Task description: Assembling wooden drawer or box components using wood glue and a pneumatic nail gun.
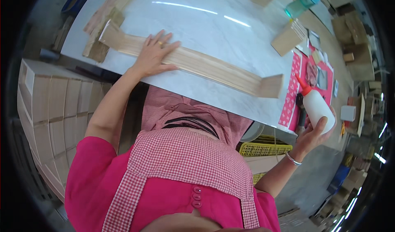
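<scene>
Across the near part of the table lies a long pale wooden piece [214, 69] with a short upright board at each end. My left hand [155, 55] rests flat on it, left of its middle, fingers spread. At the right, beyond the table edge, my right hand [316, 135] grips a white squeeze bottle [317, 109] with a red pointed nozzle, which tilts up and to the left. The nozzle is apart from the wooden piece. Part of the wood under my left hand is hidden.
Thin wooden strips [108, 16] lie at the table's left end. A stack of small boards [290, 38] and a teal bottle [302, 4] stand at the far right. A pink mat [293, 92] with small items covers the right edge. Yellow baskets [263, 149] sit below.
</scene>
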The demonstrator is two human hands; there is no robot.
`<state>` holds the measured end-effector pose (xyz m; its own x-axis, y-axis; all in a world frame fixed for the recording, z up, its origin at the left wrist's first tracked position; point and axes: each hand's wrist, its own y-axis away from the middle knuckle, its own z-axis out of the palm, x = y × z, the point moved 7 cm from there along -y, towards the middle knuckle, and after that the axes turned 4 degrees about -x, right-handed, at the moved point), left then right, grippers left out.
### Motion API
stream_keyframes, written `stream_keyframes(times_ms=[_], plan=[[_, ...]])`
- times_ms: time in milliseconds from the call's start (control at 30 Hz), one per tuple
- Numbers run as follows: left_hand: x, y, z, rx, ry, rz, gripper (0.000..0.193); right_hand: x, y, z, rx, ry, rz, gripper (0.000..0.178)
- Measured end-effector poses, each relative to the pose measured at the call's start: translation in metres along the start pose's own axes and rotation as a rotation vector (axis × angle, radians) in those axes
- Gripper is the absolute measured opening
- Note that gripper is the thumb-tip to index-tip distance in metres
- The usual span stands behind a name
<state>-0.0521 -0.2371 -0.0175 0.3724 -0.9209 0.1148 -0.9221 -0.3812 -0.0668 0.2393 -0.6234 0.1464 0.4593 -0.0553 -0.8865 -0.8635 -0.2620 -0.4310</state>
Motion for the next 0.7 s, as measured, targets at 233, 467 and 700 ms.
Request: stream_keyframes(times_ms=[233,467,700], plan=[[0.052,-0.011,0.01,-0.018,0.035,0.026,0.077,0.031,0.01,-0.048,-0.102,0.16,0.025,0.066],[0.06,-0.013,0.017,-0.029,0.026,0.007,0.073,0.04,0.009,-0.039,-0.208,0.205,-0.015,0.063],[0.061,-0.011,0.016,-0.035,0.065,-0.012,0.07,0.034,-0.001,-0.022,-0.244,0.239,-0.094,0.054]])
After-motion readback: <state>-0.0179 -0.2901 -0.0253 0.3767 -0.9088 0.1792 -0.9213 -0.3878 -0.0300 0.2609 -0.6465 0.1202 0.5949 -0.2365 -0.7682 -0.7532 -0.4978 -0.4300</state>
